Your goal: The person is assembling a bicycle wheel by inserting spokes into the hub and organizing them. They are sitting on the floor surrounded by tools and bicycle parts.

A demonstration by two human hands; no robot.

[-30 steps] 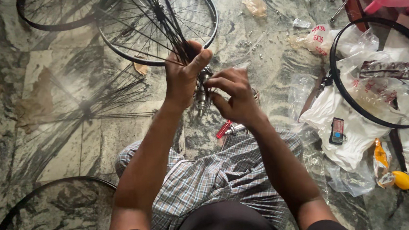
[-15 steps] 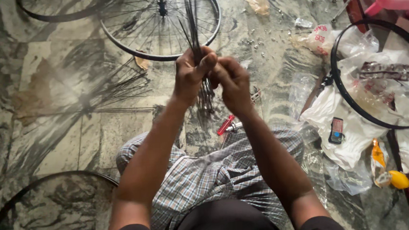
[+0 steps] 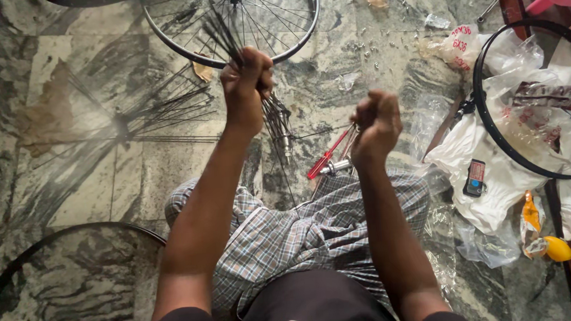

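Left hand (image 3: 246,83) clenched round a bundle of spokes (image 3: 223,37), wheel (image 3: 232,17) at twelve o'clock. Right hand (image 3: 376,120) fisted; contents impossible to tell.

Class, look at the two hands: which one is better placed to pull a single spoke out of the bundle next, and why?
Probably the right hand. It is closed loosely beside the bundle of spokes, apparently free, while the left hand is clamped around the bundle, holding it upright.

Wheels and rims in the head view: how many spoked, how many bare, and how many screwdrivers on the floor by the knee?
Spoked wheel: 1, past the left hand, which grips a spoke bundle.
Bare rims: 2, one at lower left, one at right.
Red-handled screwdriver: 1, beside the right hand.
Total: 4.
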